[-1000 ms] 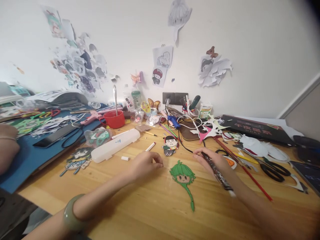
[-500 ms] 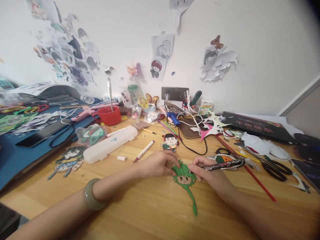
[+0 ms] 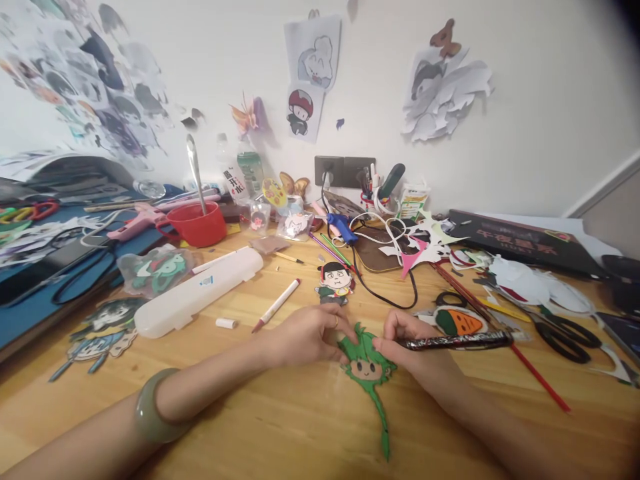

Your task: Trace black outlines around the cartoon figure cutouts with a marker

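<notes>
A green-haired cartoon cutout (image 3: 369, 370) with a long green tail lies flat on the wooden table (image 3: 280, 427). My left hand (image 3: 305, 333), with a ring and a jade bangle on its wrist, has its fingers curled and rests its fingertips on the cutout's left edge. My right hand (image 3: 410, 343) touches the cutout's right edge and grips a dark patterned pen (image 3: 457, 341) that points to the right.
A pink-tipped marker (image 3: 277, 305) and its cap (image 3: 227, 323) lie left of my hands, beside a white plastic case (image 3: 200, 291). A red cup (image 3: 197, 225), other cutouts, cables, scissors (image 3: 565, 331), pencils and a carrot cutout (image 3: 457, 321) crowd the back and right.
Both hands came together onto the green cutout. The left hand let go of the marker, which now lies on the table. The pen in my right hand swung to point right.
</notes>
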The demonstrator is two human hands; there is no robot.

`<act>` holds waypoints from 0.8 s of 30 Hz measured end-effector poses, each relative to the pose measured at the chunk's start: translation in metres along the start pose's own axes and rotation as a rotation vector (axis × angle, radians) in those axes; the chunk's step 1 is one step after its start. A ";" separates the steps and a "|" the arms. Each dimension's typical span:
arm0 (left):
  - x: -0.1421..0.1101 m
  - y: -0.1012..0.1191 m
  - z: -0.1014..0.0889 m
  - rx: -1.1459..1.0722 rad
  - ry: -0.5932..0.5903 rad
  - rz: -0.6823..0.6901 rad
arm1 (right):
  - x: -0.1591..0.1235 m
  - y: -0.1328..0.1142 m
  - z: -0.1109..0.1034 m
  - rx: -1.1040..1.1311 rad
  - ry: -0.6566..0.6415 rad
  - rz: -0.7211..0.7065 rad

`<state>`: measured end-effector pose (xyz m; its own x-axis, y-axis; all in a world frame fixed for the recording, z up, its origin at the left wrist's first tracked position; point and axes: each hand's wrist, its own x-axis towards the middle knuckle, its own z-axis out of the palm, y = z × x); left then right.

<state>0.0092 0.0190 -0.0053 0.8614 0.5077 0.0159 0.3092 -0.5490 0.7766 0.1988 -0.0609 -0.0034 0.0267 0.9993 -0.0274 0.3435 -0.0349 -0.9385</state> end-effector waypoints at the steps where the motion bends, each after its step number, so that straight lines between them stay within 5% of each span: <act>1: -0.001 0.000 0.000 -0.003 0.000 -0.002 | 0.000 0.000 0.000 0.007 0.002 0.003; 24: -0.003 -0.002 0.002 -0.057 -0.007 0.006 | -0.002 0.012 -0.010 -0.200 0.022 -0.046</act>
<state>0.0072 0.0172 -0.0077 0.8658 0.5001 0.0164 0.2807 -0.5127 0.8113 0.2123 -0.0632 -0.0115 0.0260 0.9994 0.0234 0.5242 0.0063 -0.8515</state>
